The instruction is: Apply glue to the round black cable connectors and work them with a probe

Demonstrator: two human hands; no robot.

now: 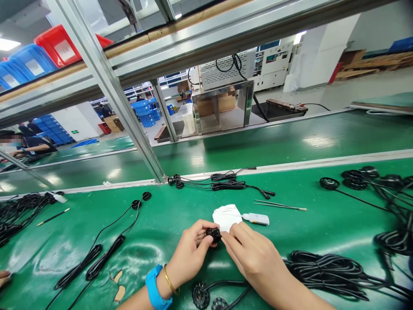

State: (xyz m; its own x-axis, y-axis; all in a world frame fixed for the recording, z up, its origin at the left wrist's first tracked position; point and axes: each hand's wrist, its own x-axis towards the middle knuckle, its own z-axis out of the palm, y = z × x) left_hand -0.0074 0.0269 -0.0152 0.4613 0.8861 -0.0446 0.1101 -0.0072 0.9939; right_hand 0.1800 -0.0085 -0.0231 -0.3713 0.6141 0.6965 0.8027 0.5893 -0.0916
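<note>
My left hand [190,252], with a blue wristband and a gold bangle, grips a small round black cable part [213,234] between its fingers and thumb. The fingertips of my right hand [254,262] rest against that part and the edge of a crumpled white cloth [226,217], which lies on the green bench mat [155,224]. Just beyond, a white plastic squeeze tube [256,218] lies with its nozzle toward the cloth. Thin metal tweezers [279,206] lie farther right.
Coiled black cables with round black ends [335,269] lie right, left and in front of my hands. An aluminium frame upright [109,82] rises beyond the bench. Another person's hand [4,277] shows at the left edge. A co-worker [29,144] sits far left.
</note>
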